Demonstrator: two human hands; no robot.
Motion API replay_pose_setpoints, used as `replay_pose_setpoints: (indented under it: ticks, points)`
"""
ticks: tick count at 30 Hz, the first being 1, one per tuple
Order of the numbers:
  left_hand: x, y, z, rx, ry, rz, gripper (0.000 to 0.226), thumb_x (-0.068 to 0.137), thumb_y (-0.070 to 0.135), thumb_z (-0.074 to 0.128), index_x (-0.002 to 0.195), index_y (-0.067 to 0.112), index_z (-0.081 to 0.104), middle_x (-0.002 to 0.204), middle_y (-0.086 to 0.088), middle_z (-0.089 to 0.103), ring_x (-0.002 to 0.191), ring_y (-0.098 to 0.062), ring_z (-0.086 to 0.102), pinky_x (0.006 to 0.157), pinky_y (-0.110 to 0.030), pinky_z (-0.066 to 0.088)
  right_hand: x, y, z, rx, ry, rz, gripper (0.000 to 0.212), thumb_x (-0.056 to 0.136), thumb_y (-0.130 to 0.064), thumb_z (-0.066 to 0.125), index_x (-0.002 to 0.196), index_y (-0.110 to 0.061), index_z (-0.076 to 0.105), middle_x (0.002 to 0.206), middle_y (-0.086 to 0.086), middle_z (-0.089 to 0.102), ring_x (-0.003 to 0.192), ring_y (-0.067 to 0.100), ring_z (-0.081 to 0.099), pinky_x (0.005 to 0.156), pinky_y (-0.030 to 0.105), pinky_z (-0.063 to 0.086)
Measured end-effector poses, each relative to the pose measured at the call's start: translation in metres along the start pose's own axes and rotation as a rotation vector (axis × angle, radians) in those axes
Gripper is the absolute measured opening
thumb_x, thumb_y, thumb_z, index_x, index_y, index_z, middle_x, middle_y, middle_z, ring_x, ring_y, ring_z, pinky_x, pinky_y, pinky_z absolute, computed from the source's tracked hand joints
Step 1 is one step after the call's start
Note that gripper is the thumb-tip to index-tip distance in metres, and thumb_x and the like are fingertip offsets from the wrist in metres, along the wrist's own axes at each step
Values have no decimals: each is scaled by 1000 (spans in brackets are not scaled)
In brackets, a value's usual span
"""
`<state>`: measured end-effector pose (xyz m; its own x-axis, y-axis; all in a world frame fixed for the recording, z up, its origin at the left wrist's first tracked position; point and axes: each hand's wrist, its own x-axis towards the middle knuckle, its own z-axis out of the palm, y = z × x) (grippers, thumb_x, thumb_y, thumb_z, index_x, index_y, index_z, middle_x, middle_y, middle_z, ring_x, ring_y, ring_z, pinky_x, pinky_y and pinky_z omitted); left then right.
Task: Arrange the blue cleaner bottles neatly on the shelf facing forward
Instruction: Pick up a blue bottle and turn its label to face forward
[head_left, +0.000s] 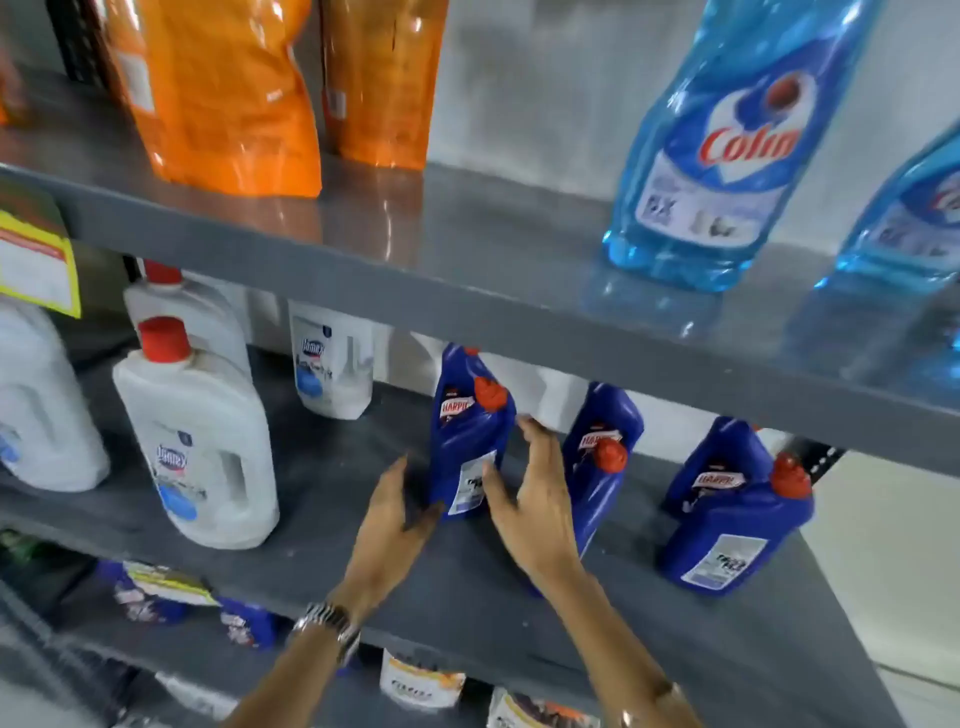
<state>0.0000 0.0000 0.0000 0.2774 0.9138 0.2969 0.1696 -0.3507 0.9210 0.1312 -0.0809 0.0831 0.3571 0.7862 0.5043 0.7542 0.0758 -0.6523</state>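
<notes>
An opaque blue Harpic bottle (470, 441), red-capped, is flanked on the grey middle shelf (322, 467) by the open left hand (395, 519) and open right hand (535, 499), fingers touching its sides; contents are hidden.

we read "colin" in red on the clear blue bottle (727, 150) up top, "harpic" on the dark blue cleaner bottles (470, 441), and "domex" on the white jugs (202, 447). the yellow shelf tag (36, 265) is too blurred for us.
</notes>
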Motion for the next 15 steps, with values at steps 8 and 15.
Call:
replay_pose_setpoints:
  ticks: [8,15]
  points:
    - [33,-20,28,4,-161,-77,71,68,15,79,128,17,41,110,6,58,94,-10,58,68,1,40,71,20,21,288,-125,325,69,77,-29,72,136,-19,37,135,0,49,125,19,47,101,31,40]
    - [31,-26,33,35,-72,-103,48,69,15,78,111,11,55,94,3,63,81,-15,60,61,-1,40,64,27,26,428,-139,323,39,80,-22,69,115,-24,53,103,-9,65,97,7,63,86,23,50]
